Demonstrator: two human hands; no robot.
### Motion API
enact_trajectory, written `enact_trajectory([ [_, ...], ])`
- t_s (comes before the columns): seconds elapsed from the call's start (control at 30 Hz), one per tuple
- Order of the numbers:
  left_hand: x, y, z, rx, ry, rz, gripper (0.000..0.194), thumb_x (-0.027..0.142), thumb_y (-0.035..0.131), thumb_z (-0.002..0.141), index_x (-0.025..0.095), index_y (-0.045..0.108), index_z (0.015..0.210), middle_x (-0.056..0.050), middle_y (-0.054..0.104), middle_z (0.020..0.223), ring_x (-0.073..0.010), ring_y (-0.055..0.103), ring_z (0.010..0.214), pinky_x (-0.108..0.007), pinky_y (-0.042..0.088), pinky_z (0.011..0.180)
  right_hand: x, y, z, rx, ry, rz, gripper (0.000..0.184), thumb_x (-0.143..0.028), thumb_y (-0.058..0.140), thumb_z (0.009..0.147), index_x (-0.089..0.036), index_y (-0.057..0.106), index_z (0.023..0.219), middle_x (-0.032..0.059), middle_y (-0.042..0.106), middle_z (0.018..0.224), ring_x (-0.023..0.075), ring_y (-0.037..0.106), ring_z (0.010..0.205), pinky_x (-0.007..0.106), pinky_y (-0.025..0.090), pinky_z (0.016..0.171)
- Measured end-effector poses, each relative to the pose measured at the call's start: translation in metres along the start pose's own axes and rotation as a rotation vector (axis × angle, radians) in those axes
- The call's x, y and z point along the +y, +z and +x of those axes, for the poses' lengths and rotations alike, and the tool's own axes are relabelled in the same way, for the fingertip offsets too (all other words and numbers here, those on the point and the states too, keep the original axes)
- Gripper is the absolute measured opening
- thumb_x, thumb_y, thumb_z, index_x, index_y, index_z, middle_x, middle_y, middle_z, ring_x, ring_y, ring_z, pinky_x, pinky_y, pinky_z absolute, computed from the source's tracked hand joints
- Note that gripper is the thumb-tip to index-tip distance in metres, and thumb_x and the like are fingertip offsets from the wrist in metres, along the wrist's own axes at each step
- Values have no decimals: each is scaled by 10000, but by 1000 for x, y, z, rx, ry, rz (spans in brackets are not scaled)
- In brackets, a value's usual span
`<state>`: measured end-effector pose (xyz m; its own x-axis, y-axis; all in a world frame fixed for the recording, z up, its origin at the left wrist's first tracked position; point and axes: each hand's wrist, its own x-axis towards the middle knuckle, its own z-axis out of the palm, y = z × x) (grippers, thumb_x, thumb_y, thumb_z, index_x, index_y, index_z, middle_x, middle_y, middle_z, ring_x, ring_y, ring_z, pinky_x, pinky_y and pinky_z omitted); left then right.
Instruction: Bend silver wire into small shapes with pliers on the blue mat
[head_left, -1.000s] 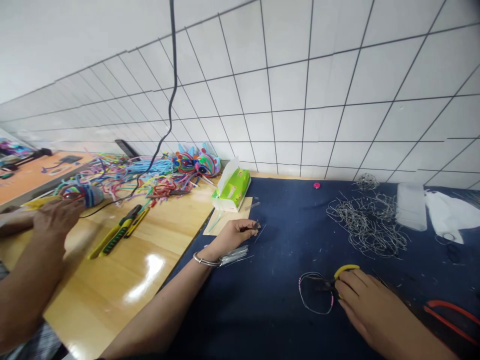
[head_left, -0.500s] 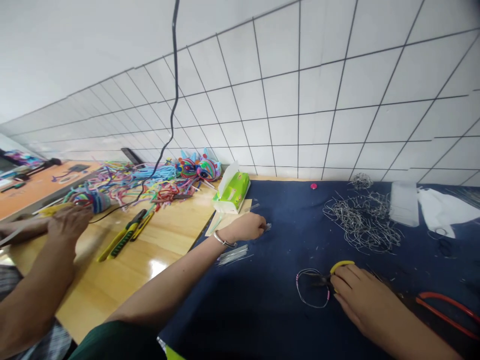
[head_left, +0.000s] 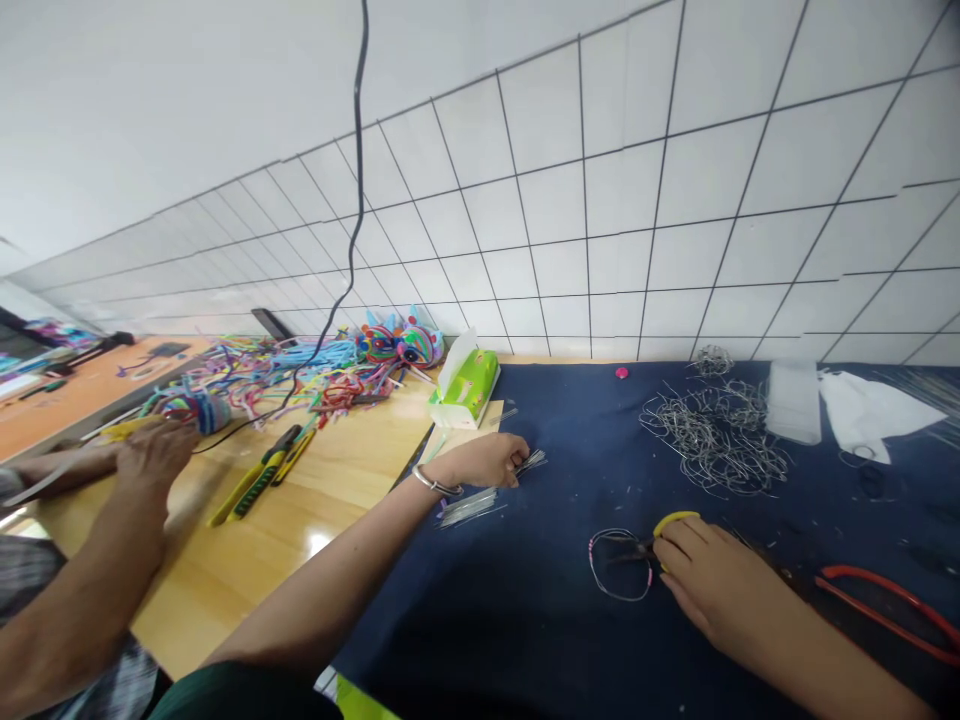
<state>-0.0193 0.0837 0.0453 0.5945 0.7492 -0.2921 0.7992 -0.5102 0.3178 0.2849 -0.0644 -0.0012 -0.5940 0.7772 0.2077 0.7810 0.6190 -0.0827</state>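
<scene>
My left hand (head_left: 491,461), a bangle on its wrist, is closed in a pinch at a small bunch of short metal wires (head_left: 534,461) low over the navy cloth (head_left: 555,570). Just below that wrist lies another bundle of straight wires (head_left: 471,507). My right hand (head_left: 697,570) grips the yellow handles of pliers (head_left: 637,550). Their dark jaws rest across a thin wire loop (head_left: 595,572) with pink bits on it. How far the jaws are apart is hard to see.
A tangled wire pile (head_left: 716,440), a clear plastic box (head_left: 795,402) and red-handled tool (head_left: 885,610) lie to the right. A green tissue pack (head_left: 472,390) stands behind my left hand. At left, a co-worker's hands (head_left: 154,455) hold a colourful ball near yellow-green cutters (head_left: 255,480).
My left hand has shifted slightly left and down, and more of the wires show at its fingertips. The right hand keeps its grip on the pliers. The view has turned a little.
</scene>
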Motion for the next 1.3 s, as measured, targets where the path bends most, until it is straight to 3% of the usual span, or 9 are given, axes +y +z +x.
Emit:
enact_trajectory([
  [0.2,-4,-11,3,83,-48,-53,175,212,477,724,175,603,839,-21,623,748,-133,555,645,-217,362,561,-1,-2,1,17,-18,-7,101,-177,449,799,-187,536,849,50,527,859,194,498,820,339,390,677],
  [0.3,-1,-10,12,43,-70,-89,177,273,481,744,171,613,805,-8,612,655,-110,535,519,-211,344,490,-1,-3,1,3,-15,-6,109,-177,446,799,-190,536,859,51,527,867,199,496,834,344,390,685],
  [0.43,3,-7,23,-9,-81,-117,291,421,547,708,175,620,845,-1,620,650,-94,510,445,-204,325,438,-1,-2,0,18,-18,-21,104,-186,443,800,-189,539,839,53,526,848,198,493,826,334,388,672],
  [0.57,1,-10,23,14,-75,-80,385,490,507,729,167,606,916,-26,640,756,-116,549,557,-204,351,484,-2,-2,0,-2,10,-17,102,-185,449,795,-198,537,846,44,529,849,202,488,825,344,384,679],
  [0.77,-1,1,11,63,-75,77,268,398,622,634,181,627,792,-44,635,760,-173,559,673,-236,345,541,-1,-2,1,-16,3,10,106,-174,452,791,-192,535,855,51,529,874,204,488,838,348,381,687],
  [1.03,4,20,20,112,-163,200,105,212,546,646,160,613,710,-90,634,727,-214,577,700,-274,373,583,0,-2,0,24,-18,-16,103,-186,444,800,-189,536,846,51,534,857,200,497,833,337,383,675],
  [1.3,-4,16,10,183,-117,36,65,191,524,644,172,573,683,-13,571,625,-138,509,580,-229,325,513,-4,-6,1,-32,27,3,104,-170,464,788,-204,532,859,37,529,866,205,489,837,354,385,690],
])
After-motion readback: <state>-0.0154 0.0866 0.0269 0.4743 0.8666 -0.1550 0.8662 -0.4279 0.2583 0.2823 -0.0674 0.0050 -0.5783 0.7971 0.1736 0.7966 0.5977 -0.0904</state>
